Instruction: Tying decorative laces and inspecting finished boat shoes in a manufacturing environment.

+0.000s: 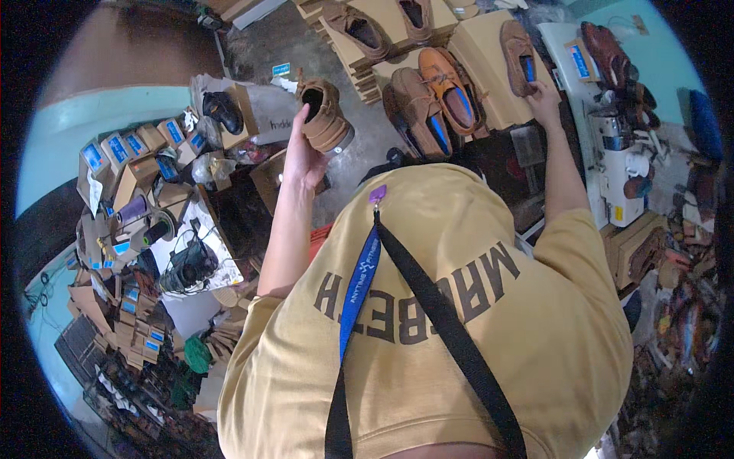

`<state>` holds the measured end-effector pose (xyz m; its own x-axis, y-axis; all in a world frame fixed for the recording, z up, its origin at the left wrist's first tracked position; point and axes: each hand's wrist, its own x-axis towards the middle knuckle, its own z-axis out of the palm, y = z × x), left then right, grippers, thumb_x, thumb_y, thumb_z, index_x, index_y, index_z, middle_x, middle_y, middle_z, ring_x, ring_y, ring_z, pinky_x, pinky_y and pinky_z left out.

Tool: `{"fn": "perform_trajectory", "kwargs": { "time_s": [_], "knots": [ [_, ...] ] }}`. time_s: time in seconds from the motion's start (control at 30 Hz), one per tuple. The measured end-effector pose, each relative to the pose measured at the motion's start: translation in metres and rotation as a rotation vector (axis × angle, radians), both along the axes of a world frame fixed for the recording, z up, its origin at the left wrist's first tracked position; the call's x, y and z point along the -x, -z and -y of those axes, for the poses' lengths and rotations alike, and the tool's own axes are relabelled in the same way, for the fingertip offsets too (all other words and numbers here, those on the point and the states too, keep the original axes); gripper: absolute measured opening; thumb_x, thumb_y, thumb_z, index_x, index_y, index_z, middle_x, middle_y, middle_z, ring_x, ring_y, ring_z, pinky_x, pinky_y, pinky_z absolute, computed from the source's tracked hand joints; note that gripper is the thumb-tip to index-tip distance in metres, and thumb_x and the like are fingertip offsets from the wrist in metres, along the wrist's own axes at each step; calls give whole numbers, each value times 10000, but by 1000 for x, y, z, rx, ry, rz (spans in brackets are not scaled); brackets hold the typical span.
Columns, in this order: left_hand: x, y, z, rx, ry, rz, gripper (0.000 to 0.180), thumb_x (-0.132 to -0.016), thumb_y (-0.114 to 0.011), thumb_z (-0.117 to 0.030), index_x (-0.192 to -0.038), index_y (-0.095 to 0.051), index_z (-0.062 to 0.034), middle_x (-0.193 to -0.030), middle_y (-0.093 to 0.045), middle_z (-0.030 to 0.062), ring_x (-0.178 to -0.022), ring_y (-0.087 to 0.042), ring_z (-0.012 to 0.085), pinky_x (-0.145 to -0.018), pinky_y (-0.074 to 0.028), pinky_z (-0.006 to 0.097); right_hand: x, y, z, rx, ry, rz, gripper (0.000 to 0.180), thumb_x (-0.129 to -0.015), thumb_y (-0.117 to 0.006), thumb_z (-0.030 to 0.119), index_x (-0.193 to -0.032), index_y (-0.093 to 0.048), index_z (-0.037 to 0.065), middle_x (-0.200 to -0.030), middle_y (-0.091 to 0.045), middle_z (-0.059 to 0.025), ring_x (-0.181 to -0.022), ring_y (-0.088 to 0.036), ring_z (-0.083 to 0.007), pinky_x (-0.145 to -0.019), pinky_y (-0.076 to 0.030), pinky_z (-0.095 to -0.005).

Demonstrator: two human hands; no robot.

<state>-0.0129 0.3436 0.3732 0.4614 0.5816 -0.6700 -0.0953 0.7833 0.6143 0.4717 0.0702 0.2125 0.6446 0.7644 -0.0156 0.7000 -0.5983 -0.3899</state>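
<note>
A brown lace-up shoe (pixel 330 122) is held up in my left hand (pixel 306 159), the thumb at its opening and the heel turned toward me. My right hand (pixel 544 104) grips the heel end of a brown slip-on-looking shoe (pixel 516 47) with a blue patch inside. That shoe rests on or just over a cardboard box (pixel 489 92); the contact is hard to tell. Between my hands, nearer the right, lie an orange-tan boat shoe (pixel 442 73) and a brown boat shoe (pixel 409 86), side by side with blue insoles showing.
More brown shoes (pixel 353 29) sit on stacked cardboard at the far side. A white sewing machine (pixel 615 157) stands at the right, with dark red-brown shoes (pixel 604 47) beyond it. On the left are piled small boxes (pixel 138 180), a black shoe (pixel 222 112) and thread cones (pixel 158 229).
</note>
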Motion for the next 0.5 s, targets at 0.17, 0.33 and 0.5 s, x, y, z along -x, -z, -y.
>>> {"fn": "perform_trajectory", "kwargs": {
  "time_s": [0.17,0.33,0.5],
  "knots": [
    [2,0,4,54,-17,15,627,-941,-584,-522,-1349,-535,-49,-1263,-639,101,-1141,-619,238,-1036,-454,422,19,-24,-52,-345,132,396,329,-820,-709,220,-1105,-656,64,-1137,-607,-155,-1129,-556,-339,-989,-436,-461],
    [3,7,10,60,-9,17,606,-943,-579,-532,-1343,-533,-79,-1251,-643,95,-1130,-622,238,-984,-472,415,54,-46,-160,-532,-160,240,356,-844,-731,293,-1128,-649,94,-1159,-588,-153,-1103,-567,-339,-978,-433,-457],
    [11,-9,20,66,-90,16,581,-946,-584,-521,-1331,-542,-88,-1242,-641,93,-1116,-627,233,-963,-484,416,97,-51,-251,-444,-234,119,365,-881,-712,350,-1146,-662,104,-1170,-599,-213,-1099,-588,-384,-959,-465,-448]
  ]
}}
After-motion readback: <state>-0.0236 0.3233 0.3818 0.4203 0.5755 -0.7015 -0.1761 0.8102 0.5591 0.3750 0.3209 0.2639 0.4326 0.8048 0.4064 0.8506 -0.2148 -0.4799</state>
